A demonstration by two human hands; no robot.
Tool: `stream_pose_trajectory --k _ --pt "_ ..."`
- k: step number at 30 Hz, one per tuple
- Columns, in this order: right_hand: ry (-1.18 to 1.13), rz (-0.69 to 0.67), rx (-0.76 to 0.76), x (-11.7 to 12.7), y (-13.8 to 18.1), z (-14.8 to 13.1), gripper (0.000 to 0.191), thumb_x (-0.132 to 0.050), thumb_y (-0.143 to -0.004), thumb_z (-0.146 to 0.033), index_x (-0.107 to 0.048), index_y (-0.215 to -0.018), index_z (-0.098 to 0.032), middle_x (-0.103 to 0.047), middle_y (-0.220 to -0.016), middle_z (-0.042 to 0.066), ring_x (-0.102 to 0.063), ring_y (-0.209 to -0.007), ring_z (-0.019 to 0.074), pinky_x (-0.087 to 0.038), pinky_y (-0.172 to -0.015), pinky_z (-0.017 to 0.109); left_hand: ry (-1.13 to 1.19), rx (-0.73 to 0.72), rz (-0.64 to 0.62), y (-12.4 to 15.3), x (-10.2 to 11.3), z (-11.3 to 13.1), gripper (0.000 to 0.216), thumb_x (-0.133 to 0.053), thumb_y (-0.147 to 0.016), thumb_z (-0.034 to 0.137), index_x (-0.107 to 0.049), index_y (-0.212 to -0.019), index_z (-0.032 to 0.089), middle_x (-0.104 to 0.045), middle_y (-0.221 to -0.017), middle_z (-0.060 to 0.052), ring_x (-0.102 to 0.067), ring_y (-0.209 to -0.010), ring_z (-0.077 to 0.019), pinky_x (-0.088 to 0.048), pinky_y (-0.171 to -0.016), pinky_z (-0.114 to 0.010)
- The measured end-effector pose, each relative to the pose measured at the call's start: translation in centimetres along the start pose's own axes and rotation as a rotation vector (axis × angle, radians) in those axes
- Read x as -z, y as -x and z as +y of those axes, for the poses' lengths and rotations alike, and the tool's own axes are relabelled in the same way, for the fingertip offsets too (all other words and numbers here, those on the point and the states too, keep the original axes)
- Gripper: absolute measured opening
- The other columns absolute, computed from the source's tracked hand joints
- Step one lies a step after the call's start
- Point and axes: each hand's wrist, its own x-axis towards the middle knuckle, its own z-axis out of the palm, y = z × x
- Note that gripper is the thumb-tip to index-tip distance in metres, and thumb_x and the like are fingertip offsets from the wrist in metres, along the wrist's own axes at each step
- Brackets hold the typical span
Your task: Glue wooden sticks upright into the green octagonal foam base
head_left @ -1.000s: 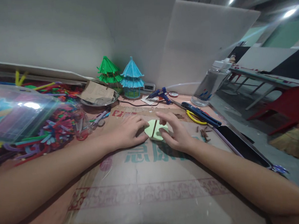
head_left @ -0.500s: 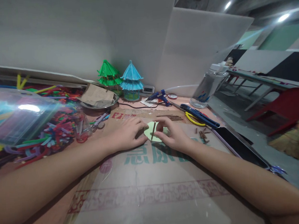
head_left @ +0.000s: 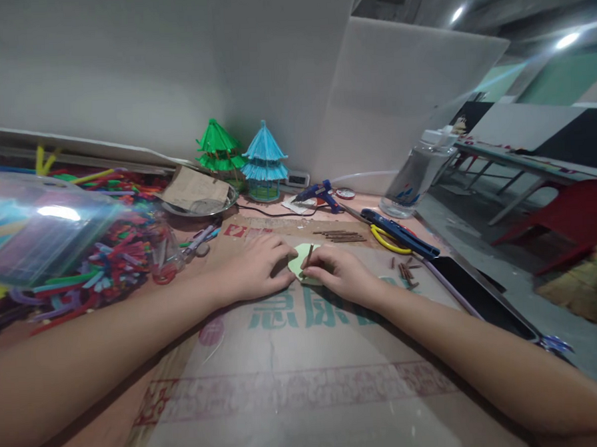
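Note:
A pale green round disc (head_left: 297, 269) lies flat between my hands on the printed sheet. My left hand (head_left: 263, 269) grips its left edge, with thumb and forefinger curled at the rim. On the right side, my right hand (head_left: 344, 274) pinches a short brown stick (head_left: 309, 255) between thumb and forefinger. The stick stands tilted over the disc; its lower end is partly behind my fingers, so I cannot tell whether it touches. Longer brown sticks (head_left: 344, 236) lie in a row just beyond, and short brown pieces (head_left: 406, 271) are scattered to the right.
Behind stand a green pagoda model (head_left: 215, 148), a blue one (head_left: 264, 162) and a glue gun (head_left: 322, 195). Yellow-handled pliers (head_left: 389, 240), a blue cutter (head_left: 399, 231), a phone-like black slab (head_left: 482, 297) and a bottle (head_left: 409, 178) line the right. Colourful pipe cleaners (head_left: 110, 260) heap left.
My right hand's forefinger has come down from the stick's top, and the fingers now pinch it lower. The stick leans slightly more to the right. My left hand stays in place.

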Motion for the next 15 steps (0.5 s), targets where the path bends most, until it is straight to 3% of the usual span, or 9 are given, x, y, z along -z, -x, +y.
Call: stream_pose_trajectory --k 5,10,12,15 --pt "-0.003 -0.016 0.004 0.1 0.2 0.1 0.006 -0.064 -0.093 -0.025 -0.066 -0.092 -0.020 -0.071 -0.087 0.004 -0.063 -0.082 0.0187 -0.048 -0.077 0.032 -0.026 0.003 0.001 0.1 -0.1 0.0 0.032 -0.059 -0.094 0.036 -0.062 -0.121 0.021 -0.064 -0.119 -0.011 -0.059 -0.112 -0.0294 -0.049 -0.097 -0.046" --pt "-0.084 0.113 -0.025 0.3 0.7 0.4 0.024 -0.045 -0.101 -0.027 -0.052 -0.122 -0.018 -0.067 -0.101 0.008 -0.063 -0.091 0.0197 -0.051 -0.084 0.036 -0.077 -0.092 0.309 0.6 0.8 0.9 0.064 -0.056 -0.097 0.027 -0.028 -0.154 0.025 -0.050 -0.148 -0.015 -0.049 -0.136 -0.0308 -0.044 -0.110 -0.050" --pt "-0.073 0.169 -0.062 0.4 0.6 0.8 0.023 -0.041 -0.102 -0.028 -0.052 -0.120 -0.019 -0.066 -0.103 0.008 -0.063 -0.095 0.0208 -0.051 -0.088 0.038 -0.129 -0.197 0.377 0.9 1.3 1.4 0.060 -0.054 -0.098 0.023 -0.029 -0.153 0.029 -0.049 -0.148 -0.013 -0.047 -0.138 -0.0295 -0.043 -0.112 -0.049" --pt "-0.077 0.198 -0.109 0.4 0.3 1.3 0.022 -0.042 -0.101 -0.030 -0.052 -0.118 -0.019 -0.066 -0.105 0.008 -0.063 -0.095 0.0207 -0.051 -0.088 0.038 -0.157 -0.257 0.340 1.0 1.5 2.0 0.053 -0.051 -0.098 0.019 -0.040 -0.148 0.032 -0.051 -0.146 -0.011 -0.047 -0.138 -0.0288 -0.040 -0.115 -0.051"
